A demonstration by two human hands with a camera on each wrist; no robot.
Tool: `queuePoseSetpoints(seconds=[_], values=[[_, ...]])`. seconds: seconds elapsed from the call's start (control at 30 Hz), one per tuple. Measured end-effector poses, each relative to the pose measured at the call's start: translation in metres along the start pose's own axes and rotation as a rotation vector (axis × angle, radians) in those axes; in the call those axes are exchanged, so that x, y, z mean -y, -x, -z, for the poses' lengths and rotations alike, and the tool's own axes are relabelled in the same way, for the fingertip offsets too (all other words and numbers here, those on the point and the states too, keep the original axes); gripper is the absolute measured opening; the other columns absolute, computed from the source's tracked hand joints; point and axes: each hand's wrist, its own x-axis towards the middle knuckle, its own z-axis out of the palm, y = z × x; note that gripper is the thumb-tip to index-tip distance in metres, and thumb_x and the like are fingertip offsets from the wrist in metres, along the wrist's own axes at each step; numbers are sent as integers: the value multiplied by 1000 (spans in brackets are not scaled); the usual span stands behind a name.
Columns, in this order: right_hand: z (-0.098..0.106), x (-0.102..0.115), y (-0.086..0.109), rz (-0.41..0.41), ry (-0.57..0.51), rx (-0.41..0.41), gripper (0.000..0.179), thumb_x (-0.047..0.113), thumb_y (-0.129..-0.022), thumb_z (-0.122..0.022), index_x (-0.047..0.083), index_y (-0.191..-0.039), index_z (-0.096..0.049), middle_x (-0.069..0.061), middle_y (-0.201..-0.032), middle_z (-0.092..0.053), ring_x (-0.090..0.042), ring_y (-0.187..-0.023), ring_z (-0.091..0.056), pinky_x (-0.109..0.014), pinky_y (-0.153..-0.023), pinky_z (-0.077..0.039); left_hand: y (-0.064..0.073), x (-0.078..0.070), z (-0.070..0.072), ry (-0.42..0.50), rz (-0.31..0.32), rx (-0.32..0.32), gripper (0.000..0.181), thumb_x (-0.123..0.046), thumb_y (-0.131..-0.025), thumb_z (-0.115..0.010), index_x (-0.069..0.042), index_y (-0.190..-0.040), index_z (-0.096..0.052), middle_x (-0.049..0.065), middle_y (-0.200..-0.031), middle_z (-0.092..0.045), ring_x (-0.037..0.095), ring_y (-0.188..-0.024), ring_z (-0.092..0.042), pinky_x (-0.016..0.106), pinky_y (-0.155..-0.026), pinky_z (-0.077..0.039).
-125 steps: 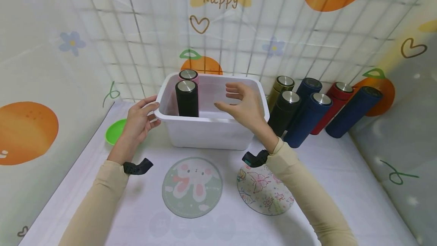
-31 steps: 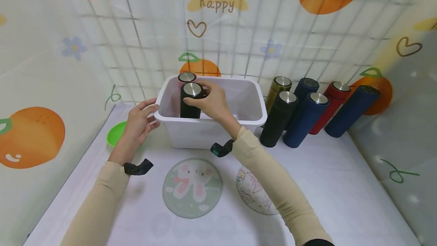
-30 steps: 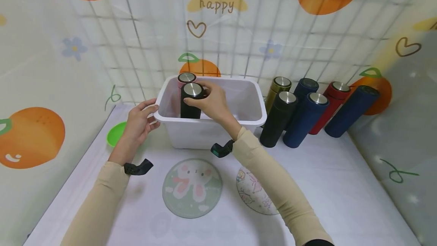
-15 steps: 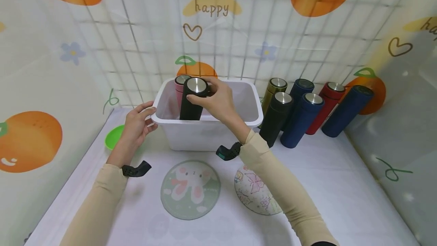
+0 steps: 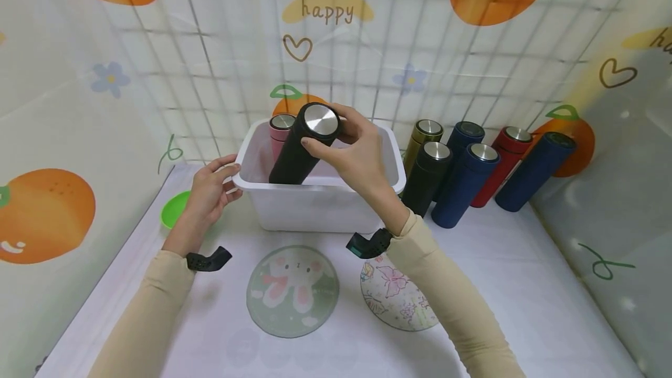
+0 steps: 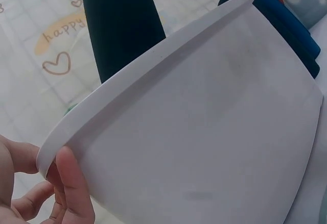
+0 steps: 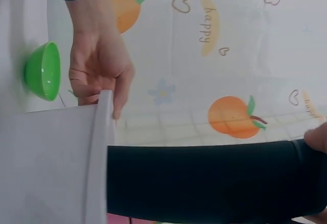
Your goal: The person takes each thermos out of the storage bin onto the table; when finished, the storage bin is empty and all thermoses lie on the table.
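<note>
My right hand (image 5: 362, 153) grips a black thermos (image 5: 300, 153) near its silver-topped lid. The thermos leans to the right, its lower end still behind the front rim of the white plastic bin (image 5: 320, 209). My left hand (image 5: 212, 188) pinches the bin's left rim between thumb and fingers, as the left wrist view also shows. Inside the bin, at the back left, a pink thermos (image 5: 278, 136) stands partly hidden behind the black one. In the right wrist view the black thermos (image 7: 204, 180) stretches out past the bin's rim (image 7: 99, 147).
Right of the bin stand several thermoses: gold (image 5: 418, 139), black (image 5: 427, 174), two blue ones, red (image 5: 501, 165) and a leaning blue one (image 5: 535, 171). A green bowl (image 5: 173, 210) sits at left. Two round mats, one with a rabbit (image 5: 293, 291), one patterned (image 5: 394, 296), lie in front.
My right hand came to the black thermos in the bin, took hold of its top, and has raised and tilted it to the right. My left hand stays at the bin's rim.
</note>
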Motion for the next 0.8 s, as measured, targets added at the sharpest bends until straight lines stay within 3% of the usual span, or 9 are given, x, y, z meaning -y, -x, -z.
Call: queuePoseSetpoints(seconds=[0.17,0.47,0.8], values=[[13,14,5,47,4,-45,54,3,-74,-86,1,-124,-66,-14,-101,-72,-21,-88,-69,-36,-85,-56,0,1,0,12,1,-5,35,-7,-97,-65,-6,-130,-52,8,-110,-59,13,-68,-64,24,-56,-54],[35,27,15,182,-29,-110,53,9,-76,-86,7,-125,-67,-8,-96,-73,-25,-83,-71,-37,-80,-57,0,0,0,-4,-12,12,37,-8,-97,-65,-5,-131,-50,9,-110,-58,14,-69,-64,24,-57,-54],[56,42,23,139,-26,-142,52,4,-76,-84,8,-125,-68,-10,-97,-74,-25,-87,-71,-33,-78,-57,0,1,1,6,-9,7,36,-7,-97,-65,-6,-131,-51,8,-105,-62,14,-68,-64,24,-56,-54]])
